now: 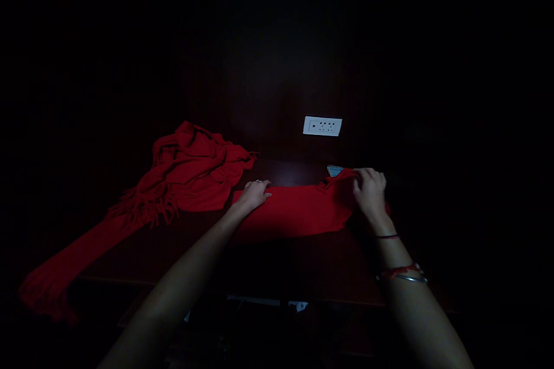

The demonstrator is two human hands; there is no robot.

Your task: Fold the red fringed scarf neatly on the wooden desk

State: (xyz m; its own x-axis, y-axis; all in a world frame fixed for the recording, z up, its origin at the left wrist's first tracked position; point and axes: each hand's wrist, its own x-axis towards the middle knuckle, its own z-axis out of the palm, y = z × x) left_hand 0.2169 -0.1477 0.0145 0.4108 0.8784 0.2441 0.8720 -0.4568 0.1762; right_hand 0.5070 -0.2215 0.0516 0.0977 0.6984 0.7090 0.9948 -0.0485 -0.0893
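The table (pixel 298 268) is dark and poorly lit; its front edge shows faintly below the work. A red heap (pixel 194 179) lies on its left part, loosely crumpled, with fringe along the near side. From below that fringe a red length (pixel 93 251) runs toward the lower left and passes over the table's front edge; whether it joins the heap cannot be determined.

The red cloth (pixel 289 213) lies to the right of the heap, spread fairly flat between the two hands. Its left end is beneath the left hand; its right end is bunched and raised at the right hand. A little red also shows beyond the right wrist.

The right hand (pixel 371 190) is closed to a narrow grip, fingers bent over, with the cloth's upper right part held at the thumb side. The left hand (pixel 256 194) rests on the cloth near its upper left edge, fingers slightly bent, thumb near them; whether it pinches fabric or only presses cannot be told.

A white socket (pixel 322 126) is set in the wall behind. Bracelets (pixel 402 271) are worn on the right forearm. A small blue item (pixel 334 170), partly hidden, sits just behind the cloth's raised part.
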